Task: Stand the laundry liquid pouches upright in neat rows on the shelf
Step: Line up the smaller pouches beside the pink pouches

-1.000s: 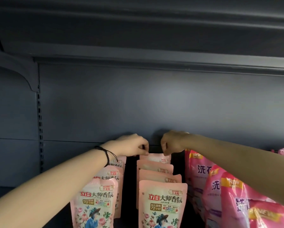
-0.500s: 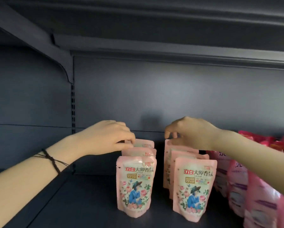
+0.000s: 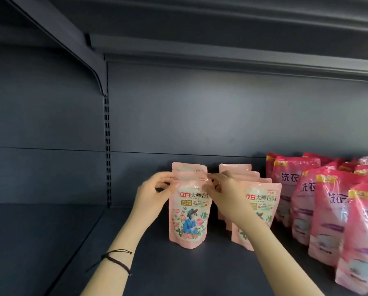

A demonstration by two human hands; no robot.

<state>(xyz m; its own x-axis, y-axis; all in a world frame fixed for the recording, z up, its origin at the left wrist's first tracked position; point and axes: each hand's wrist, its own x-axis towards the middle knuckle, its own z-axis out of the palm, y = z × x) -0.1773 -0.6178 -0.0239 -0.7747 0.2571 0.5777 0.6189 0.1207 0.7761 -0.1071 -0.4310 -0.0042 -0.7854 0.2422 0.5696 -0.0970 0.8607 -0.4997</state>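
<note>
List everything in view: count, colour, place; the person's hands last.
light pink pouches: seven visible, pale pink, upright in two rows at shelf centre, three left, four right.
deep pink bags: several, exact count unclear, upright rows at the right.
shelf: one, dark grey, under everything.
back panel: one, dark grey, behind the rows.
slotted upright: one, dark grey, left of the pouches.
bracelet: one, black cord, on the left wrist.
left hand: pinches the left row's top at its left corner.
right hand: pinches the same row's top at its right corner.
</note>
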